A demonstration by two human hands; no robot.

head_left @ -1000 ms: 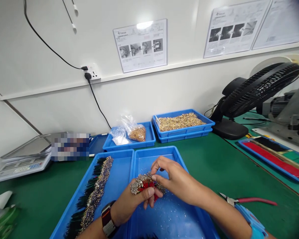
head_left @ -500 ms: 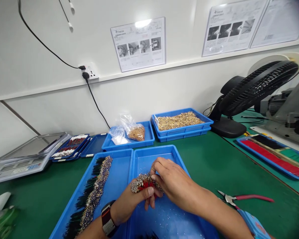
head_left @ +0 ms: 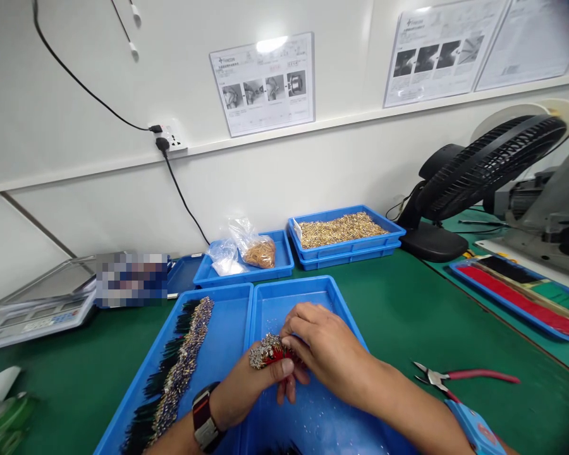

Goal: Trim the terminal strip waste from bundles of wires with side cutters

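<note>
A bundle of small metal-tipped pieces with red stems (head_left: 267,351) lies in my left hand (head_left: 260,379), whose thumb presses across it. The fingers of my right hand (head_left: 325,347) pinch at the right end of the same bundle; whatever single piece they hold is too small to make out. Both hands are over the right blue tray (head_left: 313,411), which has tiny bright specks on its floor. In the left blue tray (head_left: 222,328) lies a long row of dark-stemmed pieces with shiny tips (head_left: 183,360).
Red-handled pliers (head_left: 478,375) lie right of my right forearm. Behind are a blue tray with plastic bags (head_left: 260,253), stacked trays of gold pieces (head_left: 344,230) and a black fan (head_left: 483,177). A scale (head_left: 42,316) stands left; a tray of coloured strips (head_left: 521,297) lies right.
My right hand has shifted slightly left, its fingertips further over the bundle. My left hand has hardly moved and still holds the bundle.
</note>
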